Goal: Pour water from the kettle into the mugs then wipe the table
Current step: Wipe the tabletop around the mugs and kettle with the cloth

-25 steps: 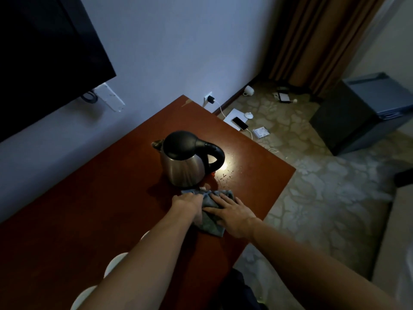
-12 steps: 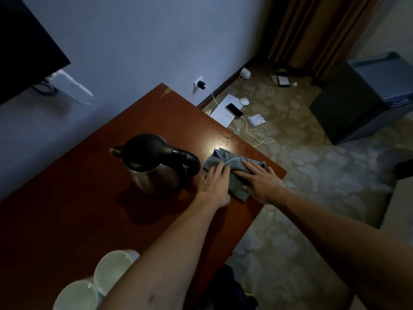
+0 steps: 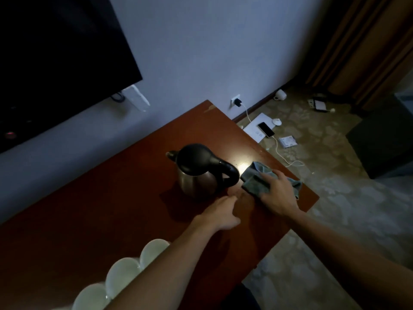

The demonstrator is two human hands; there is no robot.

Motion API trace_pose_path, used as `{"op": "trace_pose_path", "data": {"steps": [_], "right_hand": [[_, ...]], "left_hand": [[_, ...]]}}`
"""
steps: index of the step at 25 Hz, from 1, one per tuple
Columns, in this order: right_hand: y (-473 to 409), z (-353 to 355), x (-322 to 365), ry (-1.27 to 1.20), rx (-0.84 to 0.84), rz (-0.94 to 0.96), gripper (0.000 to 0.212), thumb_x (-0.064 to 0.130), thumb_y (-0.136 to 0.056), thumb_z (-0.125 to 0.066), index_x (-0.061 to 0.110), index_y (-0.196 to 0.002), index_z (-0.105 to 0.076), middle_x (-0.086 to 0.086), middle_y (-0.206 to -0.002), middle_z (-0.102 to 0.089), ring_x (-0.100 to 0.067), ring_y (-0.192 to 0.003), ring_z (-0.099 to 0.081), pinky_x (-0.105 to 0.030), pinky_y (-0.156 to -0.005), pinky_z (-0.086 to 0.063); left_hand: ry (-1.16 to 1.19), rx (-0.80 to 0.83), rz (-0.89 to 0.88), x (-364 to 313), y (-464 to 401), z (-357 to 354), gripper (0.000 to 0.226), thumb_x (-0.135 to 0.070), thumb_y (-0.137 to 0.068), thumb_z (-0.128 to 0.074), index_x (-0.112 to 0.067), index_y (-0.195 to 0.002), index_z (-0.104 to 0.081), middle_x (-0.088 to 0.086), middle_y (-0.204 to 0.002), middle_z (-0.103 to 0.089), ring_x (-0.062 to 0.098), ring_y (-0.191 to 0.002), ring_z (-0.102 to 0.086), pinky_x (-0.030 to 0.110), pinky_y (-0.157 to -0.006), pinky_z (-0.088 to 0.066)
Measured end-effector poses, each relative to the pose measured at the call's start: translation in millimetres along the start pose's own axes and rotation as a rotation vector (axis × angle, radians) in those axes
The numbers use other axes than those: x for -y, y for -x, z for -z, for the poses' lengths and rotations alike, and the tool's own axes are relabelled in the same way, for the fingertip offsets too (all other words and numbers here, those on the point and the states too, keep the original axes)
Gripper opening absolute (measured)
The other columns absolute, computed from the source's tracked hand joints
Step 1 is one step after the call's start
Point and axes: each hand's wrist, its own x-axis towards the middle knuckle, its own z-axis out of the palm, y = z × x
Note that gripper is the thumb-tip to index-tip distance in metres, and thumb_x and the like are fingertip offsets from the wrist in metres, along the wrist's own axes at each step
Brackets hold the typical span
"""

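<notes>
A right hand [image 3: 277, 193], fingers spread, presses a grey cloth [image 3: 257, 180] flat on the wooden table [image 3: 116, 211] beside the kettle [image 3: 199, 173]. The left hand [image 3: 221, 214] hovers relaxed, holding nothing. Best to sweep with even pressure, skirting the kettle.

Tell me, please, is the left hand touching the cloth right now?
No, the left hand lies on the bare table short of the cloth, which only the right hand presses.
</notes>
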Motion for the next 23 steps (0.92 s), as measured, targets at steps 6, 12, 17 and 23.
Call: {"op": "trace_pose_path", "data": {"steps": [6, 12, 17, 23], "right_hand": [[11, -11, 92, -0.451, -0.057, 0.166, 0.099, 0.003, -0.076, -0.077, 0.036, -0.156, -0.027, 0.000, -0.129, -0.049, -0.015, -0.110, -0.054, -0.019, -0.081, -0.048], [-10, -20, 120, -0.522, -0.113, 0.237, 0.084, -0.012, -0.076, -0.060, 0.027, -0.149, -0.041, -0.001, -0.142, -0.053, -0.019, -0.128, -0.051, -0.046, -0.107, -0.046], [-23, -17, 116, -0.575, -0.046, 0.283, 0.072, -0.017, -0.073, -0.053, 0.031, -0.126, -0.056, 0.008, -0.116, -0.062, -0.023, -0.101, -0.064, -0.051, -0.084, -0.057], [-46, -3, 132, -0.614, 0.058, 0.349, 0.064, -0.018, -0.072, -0.051, 0.022, -0.120, -0.063, 0.009, -0.112, -0.064, -0.012, -0.107, -0.061, -0.040, -0.090, -0.054]], "left_hand": [[0.296, -0.079, 0.350, 91, 59, 78, 0.044, -0.020, -0.090, -0.064, -0.014, -0.133, -0.053, 0.007, -0.124, -0.057, 0.022, -0.114, -0.058, 0.042, -0.097, -0.051], [0.621, -0.368, 0.333, 88, 50, 107, 0.102, 0.002, -0.082, -0.062, -0.029, -0.158, -0.001, 0.006, -0.164, -0.013, 0.031, -0.149, -0.016, 0.052, -0.117, -0.024], [0.758, -0.374, 0.303, 80, 45, 95, 0.101, 0.008, -0.080, -0.057, -0.029, -0.158, -0.006, 0.004, -0.164, -0.013, 0.029, -0.149, -0.015, 0.052, -0.117, -0.025], [0.866, -0.454, 0.350, 90, 48, 91, 0.103, 0.006, -0.077, -0.062, -0.032, -0.157, -0.009, 0.006, -0.161, -0.021, 0.031, -0.147, -0.020, 0.055, -0.116, -0.024]]}}
